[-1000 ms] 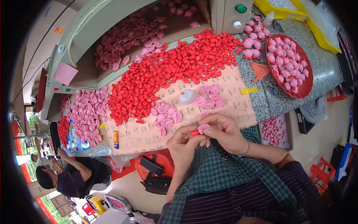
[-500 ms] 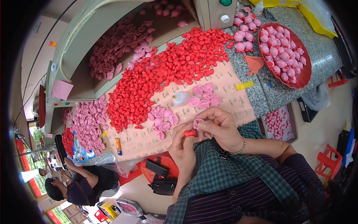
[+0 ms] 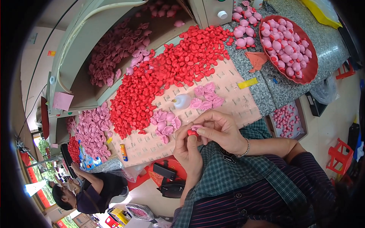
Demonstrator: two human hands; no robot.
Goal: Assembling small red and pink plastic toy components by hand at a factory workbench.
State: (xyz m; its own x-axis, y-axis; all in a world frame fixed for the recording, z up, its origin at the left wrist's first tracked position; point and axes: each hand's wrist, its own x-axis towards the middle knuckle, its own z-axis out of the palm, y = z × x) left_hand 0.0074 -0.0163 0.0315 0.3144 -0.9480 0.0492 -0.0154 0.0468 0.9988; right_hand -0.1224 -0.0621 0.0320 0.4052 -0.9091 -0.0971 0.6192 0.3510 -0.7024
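Between the fingertips of my left hand point(image 3: 187, 150) is a small glossy red piece point(image 3: 192, 132). My right hand point(image 3: 220, 131) pinches a pink petal-shaped piece point(image 3: 196, 127) against the red one; the two touch. Both hands are above the near edge of a peach-coloured mat point(image 3: 142, 147). Beyond them on the mat stands a small white squeeze bottle with a thin tip point(image 3: 182, 101). One cluster of pink pieces point(image 3: 164, 123) lies left of the bottle and another cluster point(image 3: 207, 97) lies right of it.
A long heap of red pieces point(image 3: 152, 76) covers the mat's far side, with a pink pile point(image 3: 93, 127) at left. A red scalloped bowl point(image 3: 313, 70) holds joined pink-and-red pieces. A yellow tube point(image 3: 124, 152) lies near the front edge. Another person point(image 3: 91, 188) sits at lower left.
My right hand has brought the pink piece left and down onto the red piece; before, they were slightly apart. The whole view has shifted a little.
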